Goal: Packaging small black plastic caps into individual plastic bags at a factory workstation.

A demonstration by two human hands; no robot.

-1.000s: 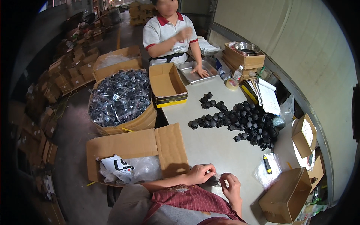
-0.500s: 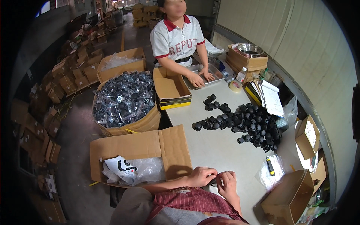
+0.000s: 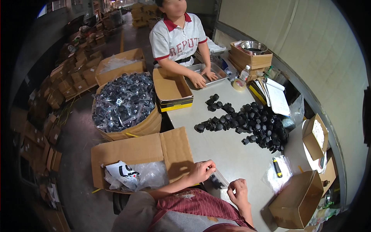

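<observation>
A small clear zip bag [image 3: 218,178] with a dark piece inside is stretched between my hands at the table's near edge. At its upper left corner, my left hand [image 3: 201,172] pinches the bag's edge. My right hand [image 3: 238,191] has its fingertips closed at the bag's other end, on the right. Farther up the table lies a heap of small black round-topped plastic parts [image 3: 257,125], apart from both hands. Beside my left forearm stands an open carton [image 3: 133,149] with clear plastic bags [image 3: 150,174] in it.
Across the table a co-worker [image 3: 179,42] has both hands at a metal tray [image 3: 216,73]. A big carton of bagged parts [image 3: 123,102] stands left. To the right are a yellow-black cutter [image 3: 277,168] on plastic bags, an open box [image 3: 297,201] and a clipboard [image 3: 276,96].
My hands have moved apart, the left one up and leftward. The bag between them now shows stretched out. The whole view has shifted slightly.
</observation>
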